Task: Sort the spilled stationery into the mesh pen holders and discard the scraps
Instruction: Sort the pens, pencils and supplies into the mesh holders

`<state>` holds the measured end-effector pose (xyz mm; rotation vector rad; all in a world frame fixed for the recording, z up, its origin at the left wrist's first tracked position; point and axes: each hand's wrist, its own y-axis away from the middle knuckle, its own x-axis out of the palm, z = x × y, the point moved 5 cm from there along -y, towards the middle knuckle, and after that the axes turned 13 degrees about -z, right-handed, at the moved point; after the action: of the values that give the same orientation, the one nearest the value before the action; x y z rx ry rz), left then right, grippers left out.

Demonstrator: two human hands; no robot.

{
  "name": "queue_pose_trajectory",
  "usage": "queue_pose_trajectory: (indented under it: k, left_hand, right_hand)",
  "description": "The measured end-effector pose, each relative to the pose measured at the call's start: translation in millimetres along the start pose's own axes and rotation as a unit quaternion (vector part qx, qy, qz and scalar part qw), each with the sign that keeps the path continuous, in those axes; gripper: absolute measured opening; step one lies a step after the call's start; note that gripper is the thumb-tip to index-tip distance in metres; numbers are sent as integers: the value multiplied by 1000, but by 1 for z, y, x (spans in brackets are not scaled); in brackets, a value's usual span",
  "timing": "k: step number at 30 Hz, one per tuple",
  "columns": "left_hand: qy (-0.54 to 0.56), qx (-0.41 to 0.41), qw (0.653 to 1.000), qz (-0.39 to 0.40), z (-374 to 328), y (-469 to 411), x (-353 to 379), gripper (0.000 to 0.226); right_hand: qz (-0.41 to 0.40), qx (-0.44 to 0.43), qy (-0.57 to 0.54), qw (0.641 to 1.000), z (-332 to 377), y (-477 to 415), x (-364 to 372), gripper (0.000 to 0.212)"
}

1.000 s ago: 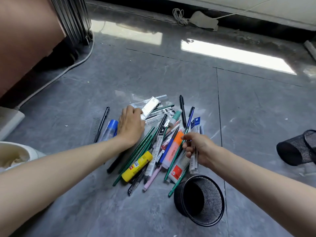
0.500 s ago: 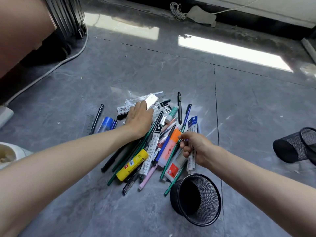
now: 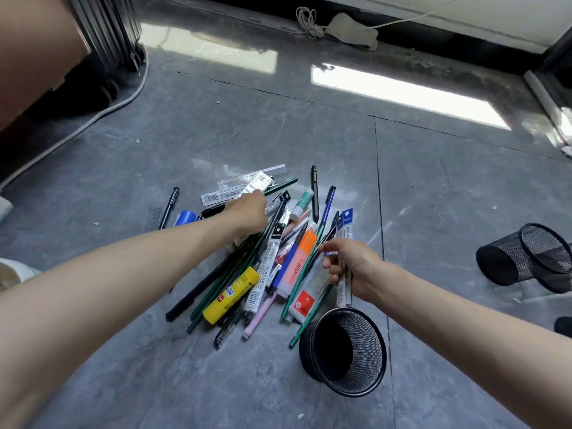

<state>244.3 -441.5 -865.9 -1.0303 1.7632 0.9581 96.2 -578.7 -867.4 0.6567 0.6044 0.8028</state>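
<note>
Head view: near holder [image 3: 366,351] apparently empty; far holder [image 3: 513,258] lies tipped, empty.

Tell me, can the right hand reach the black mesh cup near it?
Probably yes: the right hand is close to the mesh cup with nothing blocking, though it already holds a white packet.

2 mesh pen holders [image 3: 365,371] [image 3: 507,261], 1 orange highlighter [image 3: 295,261], 1 yellow tube [image 3: 232,291]

Everything is seen from one wide-angle camera worn on the head, aimed forward and down, close above the stationery pile [image 3: 269,252] on the floor [image 3: 433,187].
</note>
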Motion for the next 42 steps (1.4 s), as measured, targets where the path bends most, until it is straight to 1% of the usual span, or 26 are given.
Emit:
queue_pose_trajectory:
  k: [1, 2, 3, 5, 7, 9, 11, 14, 16, 18, 21, 23, 25, 26, 27, 28, 30, 32, 34, 35, 36, 37, 38, 39, 40, 42]
  left_hand:
    - [18, -1, 1000, -10, 1, 0, -4, 12]
    - [48, -15, 998, -28, 3, 0, -9, 26]
    - [91, -33, 994, -49, 6, -1, -14, 31]
    - [194, -81, 972, -104, 11, -2, -25, 26]
    - [316, -126, 933, -116, 12, 1, -33, 20]
    - [444, -145, 884, -33, -1, 13, -35, 12]
    - [528, -142, 835, 64, -22, 30, -34, 14]
    - [564, -115, 808, 122, -51, 52, -34, 16]
    - [575, -106, 799, 141, -68, 65, -34, 9]
    - [554, -93, 817, 129, -77, 74, -33, 7]
    - [519, -102, 844, 87, -81, 81, -30, 7]
    - [519, -128, 844, 43, -78, 79, -33, 8]
    - [538, -170, 825, 13, -71, 75, -35, 16]
    - [543, -180, 820, 4, -68, 72, -33, 24]
    - [535, -176, 826, 3, -67, 71, -32, 33]
    - [517, -154, 842, 12, -69, 72, -31, 34]
    - [484, -84, 867, 77, -78, 76, -26, 23]
    - [458, -33, 873, 165, -83, 77, -23, 12]
    - [441, -16, 875, 200, -72, 65, -24, 7]
    - [430, -25, 884, 182, -59, 52, -25, 7]
    - [396, -38, 907, 134, -42, 36, -26, 7]
    - [320, -40, 944, 68, -22, 19, -28, 7]
    - [203, -34, 979, -8, -2, 5, -30, 8]
    - [80, -31, 994, -70, 17, -6, -33, 13]
    - [-4, -35, 994, -108, 33, -14, -34, 21]
    - [-64, -59, 988, -128, 59, -22, -33, 27]
  right_hand:
    - [-2, -4, -7, 1000, 1, 1, -2, 15]
    - [-4, -9, -15, 1000, 4, 3, -3, 15]
    - [-3, -14, -27, 1000, 6, 4, -4, 15]
    - [9, -24, -56, 998, 12, 8, -7, 15]
    - [34, -33, -82, 996, 17, 12, -8, 20]
    - [60, -41, -96, 993, 22, 17, -7, 30]
    - [88, -45, -115, 988, 28, 23, -3, 42]
    - [150, -49, -138, 978, 36, 35, 7, 52]
    - [164, -50, -143, 975, 38, 40, 11, 52]
    - [135, -38, -150, 979, 36, 41, 11, 42]
    - [58, -48, -135, 988, 33, 38, 1, 29]
    - [18, -47, -152, 987, 30, 34, -5, 25]
    - [6, -43, -177, 983, 29, 30, -9, 26]
    - [5, -50, -176, 983, 30, 30, -11, 28]
    - [10, -59, -172, 983, 31, 29, -12, 31]
    - [21, -67, -167, 984, 32, 30, -12, 36]
    - [43, -67, -146, 986, 32, 32, -7, 42]
    - [40, -58, -126, 990, 30, 31, -2, 33]
    - [5, -56, -109, 992, 29, 28, -2, 29]
    - [-14, -56, -109, 992, 28, 25, -3, 31]
    - [-25, -50, -117, 991, 27, 23, -4, 32]
    - [-29, -40, -131, 990, 26, 21, -5, 32]
    - [-32, -34, -142, 989, 24, 20, -6, 30]
    - [-38, -32, -147, 988, 23, 19, -8, 28]
    - [-48, -34, -152, 987, 21, 17, -10, 27]
    - [-67, -47, -150, 985, 21, 14, -15, 27]
